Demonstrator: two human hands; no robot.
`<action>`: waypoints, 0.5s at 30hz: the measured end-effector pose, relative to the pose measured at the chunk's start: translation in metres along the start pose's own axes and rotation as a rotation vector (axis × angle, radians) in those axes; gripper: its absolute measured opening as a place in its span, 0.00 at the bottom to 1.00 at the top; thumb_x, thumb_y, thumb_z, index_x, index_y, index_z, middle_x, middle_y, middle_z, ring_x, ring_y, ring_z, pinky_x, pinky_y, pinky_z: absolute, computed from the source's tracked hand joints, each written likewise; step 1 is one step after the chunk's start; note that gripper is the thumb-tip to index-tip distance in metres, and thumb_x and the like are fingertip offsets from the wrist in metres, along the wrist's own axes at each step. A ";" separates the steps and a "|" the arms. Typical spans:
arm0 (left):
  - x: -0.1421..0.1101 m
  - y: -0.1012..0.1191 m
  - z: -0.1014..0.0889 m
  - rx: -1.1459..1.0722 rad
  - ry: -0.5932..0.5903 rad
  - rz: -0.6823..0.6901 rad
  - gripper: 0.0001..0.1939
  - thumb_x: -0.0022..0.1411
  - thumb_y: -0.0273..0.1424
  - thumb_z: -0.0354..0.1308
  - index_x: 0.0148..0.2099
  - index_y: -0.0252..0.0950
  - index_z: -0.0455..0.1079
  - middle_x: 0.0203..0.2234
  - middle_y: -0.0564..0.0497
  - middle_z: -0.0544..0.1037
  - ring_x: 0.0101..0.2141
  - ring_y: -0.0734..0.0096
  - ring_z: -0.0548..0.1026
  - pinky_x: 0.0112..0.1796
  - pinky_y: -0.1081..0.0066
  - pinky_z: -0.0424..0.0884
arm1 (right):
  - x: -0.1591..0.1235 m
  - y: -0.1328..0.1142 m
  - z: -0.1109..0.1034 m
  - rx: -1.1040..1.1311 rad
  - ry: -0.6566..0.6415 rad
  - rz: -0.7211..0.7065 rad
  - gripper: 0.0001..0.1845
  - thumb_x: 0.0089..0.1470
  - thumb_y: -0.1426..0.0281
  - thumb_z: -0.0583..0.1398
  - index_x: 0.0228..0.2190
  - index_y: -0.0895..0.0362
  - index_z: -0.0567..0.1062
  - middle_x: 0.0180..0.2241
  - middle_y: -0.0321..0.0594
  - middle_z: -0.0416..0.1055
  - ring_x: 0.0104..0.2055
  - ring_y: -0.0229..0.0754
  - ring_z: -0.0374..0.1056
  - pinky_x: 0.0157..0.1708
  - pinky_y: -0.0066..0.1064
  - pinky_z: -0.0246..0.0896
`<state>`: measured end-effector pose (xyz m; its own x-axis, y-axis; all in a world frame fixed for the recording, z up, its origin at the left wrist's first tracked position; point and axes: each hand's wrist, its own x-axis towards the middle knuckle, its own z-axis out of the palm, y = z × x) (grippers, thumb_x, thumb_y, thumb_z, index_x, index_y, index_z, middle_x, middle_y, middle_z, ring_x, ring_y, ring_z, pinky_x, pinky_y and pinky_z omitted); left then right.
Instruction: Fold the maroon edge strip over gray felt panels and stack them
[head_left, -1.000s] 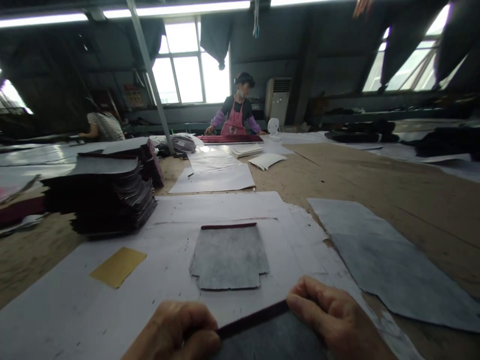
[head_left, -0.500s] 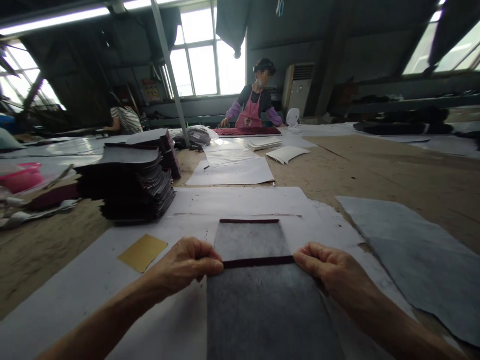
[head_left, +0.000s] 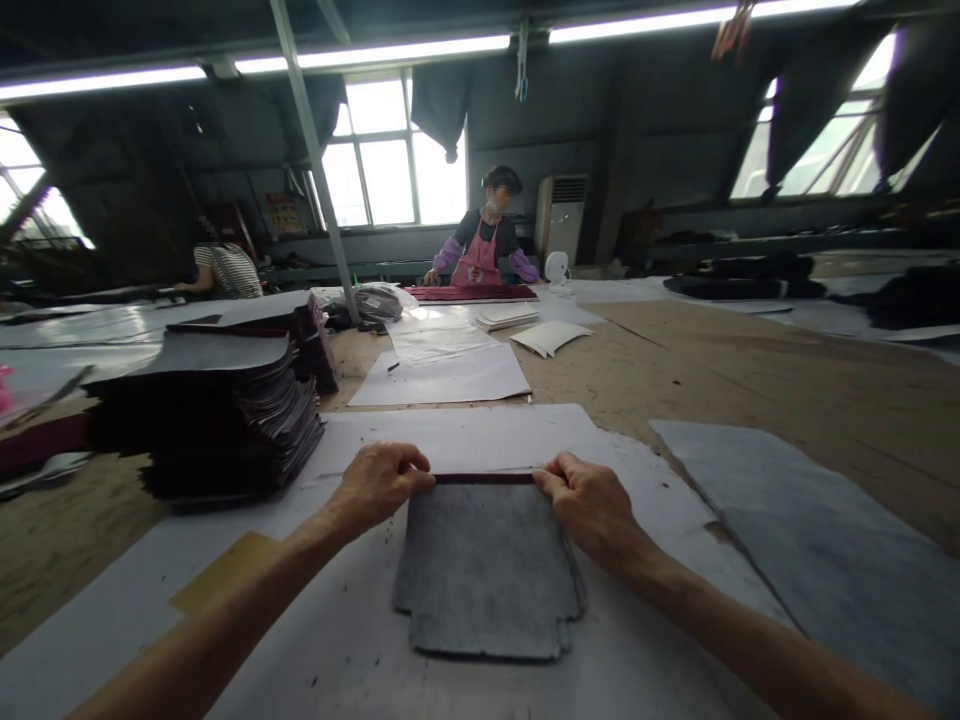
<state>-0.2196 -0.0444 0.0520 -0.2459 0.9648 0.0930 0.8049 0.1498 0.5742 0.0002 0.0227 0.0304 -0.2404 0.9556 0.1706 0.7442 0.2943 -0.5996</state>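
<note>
A grey fabric panel [head_left: 484, 560] lies in front of me, with a narrow dark maroon strip [head_left: 484, 478] along its far edge. My left hand [head_left: 381, 485] pinches the left end of that edge between thumb and fingers. At the right end, my right hand [head_left: 592, 505] has the same edge pinched. The near end of the panel is narrower, with notched corners, and a second layer seems to show beneath it. Under the panel is a large white sheet [head_left: 352, 640].
On the left stands a tall stack of dark-edged fabric panels [head_left: 225, 420], near a tan card [head_left: 225, 570] partly behind my left forearm. A larger grey sheet [head_left: 810, 520] lies to the right. Across the table, a person in a pink apron [head_left: 478, 260] stands by maroon fabric [head_left: 472, 293].
Both hands have moved forward with the panel's dark edge, which now covers where the farther strip was. The panel's near end has come into view. My view has tilted upward.
</note>
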 end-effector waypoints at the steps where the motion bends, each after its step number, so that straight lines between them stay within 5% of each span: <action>1: 0.001 -0.002 0.006 0.012 0.022 -0.008 0.10 0.48 0.36 0.56 0.31 0.39 0.76 0.20 0.55 0.74 0.25 0.69 0.69 0.29 0.73 0.59 | 0.002 0.001 0.003 -0.029 0.006 0.006 0.09 0.51 0.68 0.54 0.23 0.56 0.71 0.24 0.40 0.71 0.29 0.40 0.63 0.27 0.28 0.48; 6: -0.006 -0.013 0.030 0.029 0.100 -0.057 0.11 0.51 0.35 0.54 0.34 0.40 0.76 0.23 0.53 0.76 0.30 0.66 0.72 0.31 0.72 0.61 | 0.004 0.009 0.013 -0.102 0.013 0.013 0.08 0.51 0.68 0.54 0.26 0.57 0.72 0.29 0.43 0.72 0.33 0.44 0.65 0.30 0.30 0.49; 15: -0.008 -0.016 0.040 0.099 0.170 0.029 0.11 0.57 0.34 0.52 0.34 0.41 0.76 0.32 0.52 0.74 0.34 0.69 0.71 0.37 0.73 0.63 | 0.012 0.014 0.012 0.032 -0.037 0.051 0.06 0.50 0.69 0.56 0.25 0.58 0.70 0.26 0.41 0.70 0.31 0.40 0.64 0.30 0.29 0.51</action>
<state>-0.2091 -0.0456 0.0099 -0.3033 0.9197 0.2494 0.8602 0.1516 0.4870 0.0008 0.0381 0.0147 -0.2258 0.9679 0.1106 0.7362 0.2439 -0.6313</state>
